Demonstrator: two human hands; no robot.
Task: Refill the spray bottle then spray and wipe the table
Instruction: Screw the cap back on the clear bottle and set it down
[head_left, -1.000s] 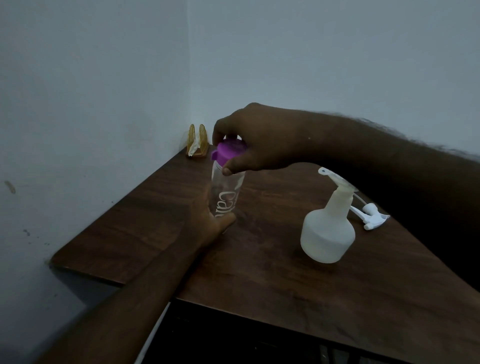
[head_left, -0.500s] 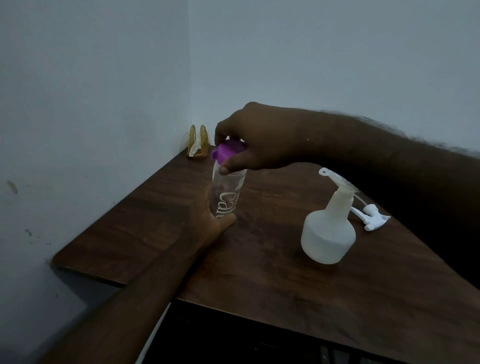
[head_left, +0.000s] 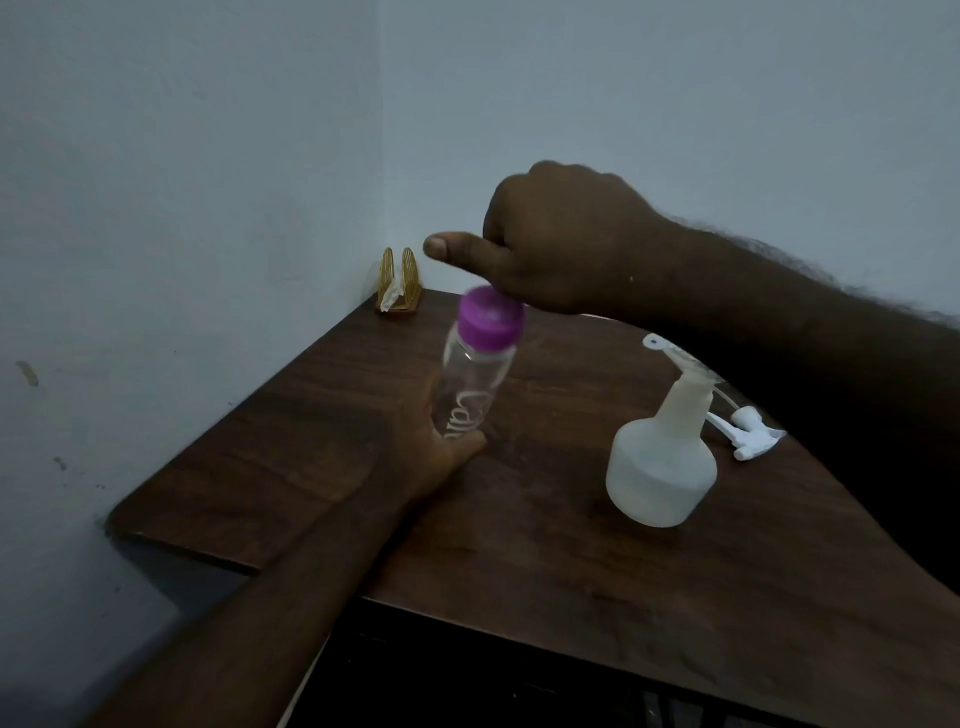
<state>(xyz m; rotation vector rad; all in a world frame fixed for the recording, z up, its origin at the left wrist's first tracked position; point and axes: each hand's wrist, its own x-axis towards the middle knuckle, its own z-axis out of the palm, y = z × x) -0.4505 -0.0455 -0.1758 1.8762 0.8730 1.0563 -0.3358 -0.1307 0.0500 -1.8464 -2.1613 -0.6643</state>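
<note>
On the dark wooden table (head_left: 571, 613), my left hand (head_left: 439, 457) grips the lower part of a clear plastic bottle (head_left: 467, 395) with white lettering. Its purple cap (head_left: 491, 317) is on, and the bottle leans a little to the right. My right hand (head_left: 561, 244) hovers just above the cap without touching it, fingers curled under and thumb stuck out to the left; I see nothing in it. A translucent white spray bottle (head_left: 660, 467) stands to the right. Its white trigger head (head_left: 750, 434) lies on the table behind it.
A small golden napkin holder (head_left: 397, 283) stands in the far corner where the two pale walls meet. The table's front edge runs diagonally across the lower view, with dark space below it. My right forearm stretches over the spray bottle.
My right hand has let go of the purple cap and risen above it, thumb now out. The bottle has tipped slightly in my left hand. The spray bottle has not moved.
</note>
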